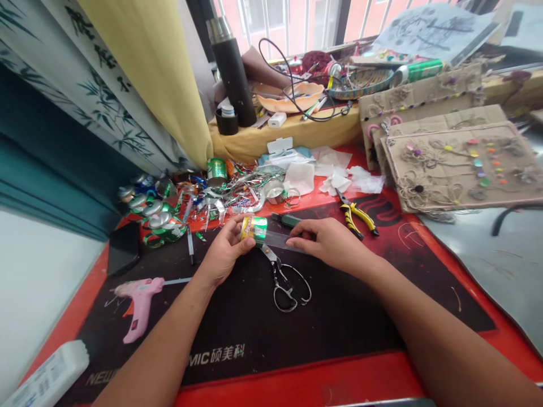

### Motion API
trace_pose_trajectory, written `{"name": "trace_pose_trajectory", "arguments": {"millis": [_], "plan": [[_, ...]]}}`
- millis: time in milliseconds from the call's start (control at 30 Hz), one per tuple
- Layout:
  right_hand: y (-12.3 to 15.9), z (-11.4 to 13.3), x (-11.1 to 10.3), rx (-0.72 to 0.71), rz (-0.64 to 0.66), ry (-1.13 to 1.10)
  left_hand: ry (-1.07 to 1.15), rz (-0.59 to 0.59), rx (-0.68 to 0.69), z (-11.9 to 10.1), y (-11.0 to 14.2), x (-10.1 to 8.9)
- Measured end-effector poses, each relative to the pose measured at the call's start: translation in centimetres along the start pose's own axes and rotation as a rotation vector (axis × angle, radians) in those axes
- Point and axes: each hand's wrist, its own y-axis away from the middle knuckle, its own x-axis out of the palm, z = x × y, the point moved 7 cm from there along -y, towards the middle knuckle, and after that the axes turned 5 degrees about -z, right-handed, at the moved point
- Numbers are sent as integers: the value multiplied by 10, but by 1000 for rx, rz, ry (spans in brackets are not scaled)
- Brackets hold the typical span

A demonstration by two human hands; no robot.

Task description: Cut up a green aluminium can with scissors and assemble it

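On my feed from the head camera, the left hand has its fingers curled and gripping a short green-and-yellow section of aluminium can, held just above a black-and-red desk mat. A pale, semi-transparent strip runs from the can section across to the right hand. The right fingers lie closed together over the strip's far end, but I cannot tell whether the thumb pinches it from below. Steel scissors lie on the mat between the two forearms, their blades reaching up beneath the can section. A green-handled cutter sits just beyond the strip, and yellow-and-black pliers lie to the right of it. A pink hot glue gun rests on the mat, well left of the left hand. Beyond the hands I see a heap of shredded can strips, flattened can pieces and white tissue. Cardboard panels decorated with twine coils and coloured dots are stacked to the right, and a black thermos stands on the yellow-covered sill.
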Motion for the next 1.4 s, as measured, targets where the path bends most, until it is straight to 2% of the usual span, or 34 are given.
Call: {"name": "trace_pose_trajectory", "arguments": {"millis": [133,233,333,467,700,833,1000,1167,1300,1400], "plan": [[0,0,2,-34,-26,-33,-11,-13,7,1,-1,-1],[-3,-2,-2,-56,-113,-118,-12,-56,16,2,-2,-5],[-6,-11,-11,26,-220,-174,4,-112,17,1,-3,-9],[-6,-21,-27,88,-284,-73,47,-175,41,-5,-4,-13],[7,-36,-71,121,-328,200,176,-113,16,-9,-3,-6],[16,-45,-89,163,-337,337,248,-152,-14,-7,-2,-7],[24,-57,-87,211,-270,476,293,-178,-25,-7,-2,-8],[22,-58,-87,238,-268,591,299,-182,-24,-6,-2,-9],[22,-41,-89,190,-299,617,301,-180,-15,-4,-3,-11],[27,-17,-77,115,-306,574,307,-170,-25,-4,-4,-11]]}}
